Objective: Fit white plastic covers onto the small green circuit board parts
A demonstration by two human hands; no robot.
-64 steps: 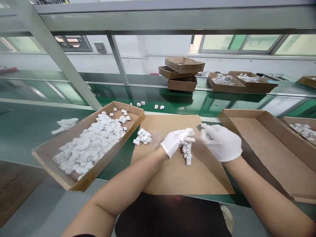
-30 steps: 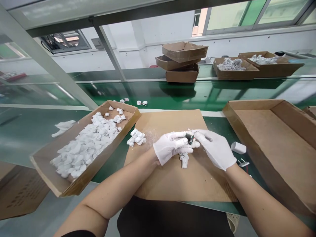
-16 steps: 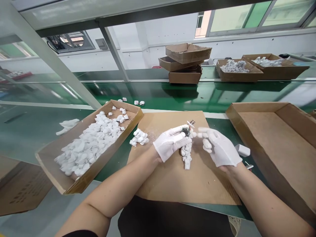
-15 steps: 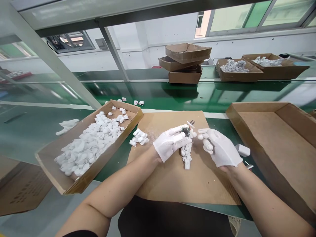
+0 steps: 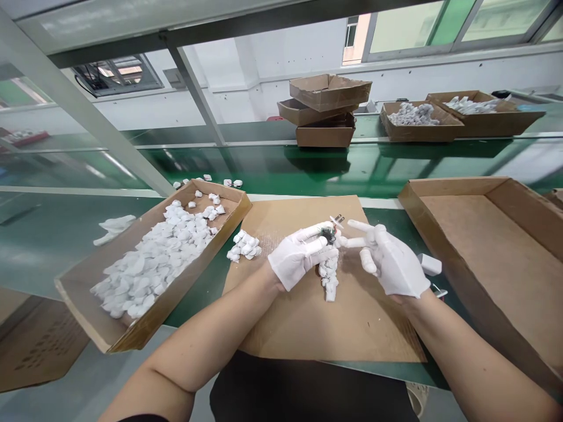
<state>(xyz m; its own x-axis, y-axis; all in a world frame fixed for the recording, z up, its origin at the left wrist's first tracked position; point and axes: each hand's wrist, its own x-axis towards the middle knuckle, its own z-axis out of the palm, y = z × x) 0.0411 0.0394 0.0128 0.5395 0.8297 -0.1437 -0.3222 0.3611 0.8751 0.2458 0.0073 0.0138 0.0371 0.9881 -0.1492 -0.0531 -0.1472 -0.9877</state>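
White cotton gloves on both hands here. The left hand [image 5: 299,255] has its grip clamped on a small dark plug part [image 5: 329,232] with two metal prongs sticking out the far end, plus what looks like a bunch of little white pieces [image 5: 328,277] hanging down below the fist. The right hand [image 5: 393,262] sits just to the right of that grip with its fingers spread apart, holding nothing, forefinger pointing at the prongs and nearly touching them.

My read: this is the bit where the part gets checked or fitted, held steady in one hand while the other lines up on it. Next move probably calls for a careful pinch right at the prong end without letting the hanging pieces slip.

Under the grip is a flat cardboard sheet [image 5: 308,328] lying on the green desk [image 5: 272,170]. Left of the grip there's a small heap of white pieces [image 5: 244,246], then a cardboard tray of white parts [image 5: 149,266]. Right of it, a white adapter shell [image 5: 430,264] and a big empty cardboard box [image 5: 488,246]. Beyond, stacked boxes [image 5: 328,111], two more filled trays [image 5: 457,114], and windows along the wall.
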